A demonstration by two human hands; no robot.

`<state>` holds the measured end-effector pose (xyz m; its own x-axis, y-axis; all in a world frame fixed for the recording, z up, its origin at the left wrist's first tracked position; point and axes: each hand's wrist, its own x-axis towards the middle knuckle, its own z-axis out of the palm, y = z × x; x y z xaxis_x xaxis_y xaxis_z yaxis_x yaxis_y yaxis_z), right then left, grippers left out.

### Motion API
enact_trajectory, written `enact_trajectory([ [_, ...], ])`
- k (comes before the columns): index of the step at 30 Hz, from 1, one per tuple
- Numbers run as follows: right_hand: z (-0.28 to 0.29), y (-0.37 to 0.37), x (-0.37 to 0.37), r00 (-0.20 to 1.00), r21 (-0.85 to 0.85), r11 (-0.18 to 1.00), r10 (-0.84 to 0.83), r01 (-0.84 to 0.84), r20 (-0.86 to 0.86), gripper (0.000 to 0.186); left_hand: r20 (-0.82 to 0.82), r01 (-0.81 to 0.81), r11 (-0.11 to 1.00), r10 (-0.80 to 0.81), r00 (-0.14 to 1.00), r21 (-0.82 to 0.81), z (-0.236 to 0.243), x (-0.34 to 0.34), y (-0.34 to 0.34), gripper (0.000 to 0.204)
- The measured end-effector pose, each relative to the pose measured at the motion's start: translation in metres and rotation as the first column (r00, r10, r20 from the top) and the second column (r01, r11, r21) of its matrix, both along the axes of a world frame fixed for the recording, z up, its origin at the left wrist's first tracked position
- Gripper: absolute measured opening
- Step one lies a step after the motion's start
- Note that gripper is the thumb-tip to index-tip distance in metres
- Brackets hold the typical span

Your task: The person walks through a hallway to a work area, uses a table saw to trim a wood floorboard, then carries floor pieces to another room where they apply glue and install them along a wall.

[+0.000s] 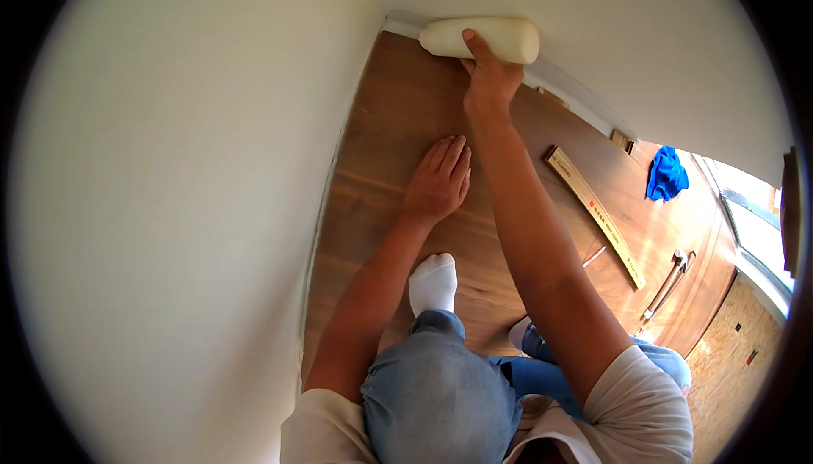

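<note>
My right hand [494,79] reaches far forward and grips a smooth cream-coloured cylinder [500,39], shaped like a bottle. Its thumb lies over the near side, while most of the fingers are hidden. The cylinder lies sideways, close against the foot of the far wall; its exact kind I cannot tell. Nearer to me, my left hand [439,180] rests palm down on the brown wood-look floor planks [406,100], fingers stretched out and holding nothing.
A wall [186,210] rises along the left. Right of my arm lie a narrow plank strip [597,218], a pencil-like stick [595,256], a hammer [673,278] and a blue cloth [667,174]. Small wood blocks [622,140] sit by the far wall. Bare chipboard [732,345] shows at right.
</note>
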<state>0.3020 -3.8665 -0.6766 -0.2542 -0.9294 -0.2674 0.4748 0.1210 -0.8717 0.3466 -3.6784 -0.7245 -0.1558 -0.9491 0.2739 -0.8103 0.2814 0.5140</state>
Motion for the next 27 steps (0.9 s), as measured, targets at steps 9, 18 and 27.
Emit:
enact_trajectory([
  [9, 0.005, -0.003, -0.022, 0.959, 0.023, 0.999, 0.054, -0.050, -0.277, 0.054, 0.002, -0.019, 1.000, 0.019, 1.000, -0.012, -0.003, -0.003, 0.002, 0.037],
  [18, 0.009, 0.003, -0.093, 0.915, 0.017, 0.999, -0.031, 0.042, -0.403, 0.054, 0.006, -0.011, 1.000, 0.011, 1.000, -0.005, -0.005, -0.005, 0.002, 0.036],
  [27, 0.027, 0.019, -0.180, 0.871, 0.061, 0.986, -0.104, 0.152, -0.480, 0.054, 0.056, -0.025, 0.999, 0.024, 0.998, 0.019, -0.016, -0.010, 0.004, 0.036],
])
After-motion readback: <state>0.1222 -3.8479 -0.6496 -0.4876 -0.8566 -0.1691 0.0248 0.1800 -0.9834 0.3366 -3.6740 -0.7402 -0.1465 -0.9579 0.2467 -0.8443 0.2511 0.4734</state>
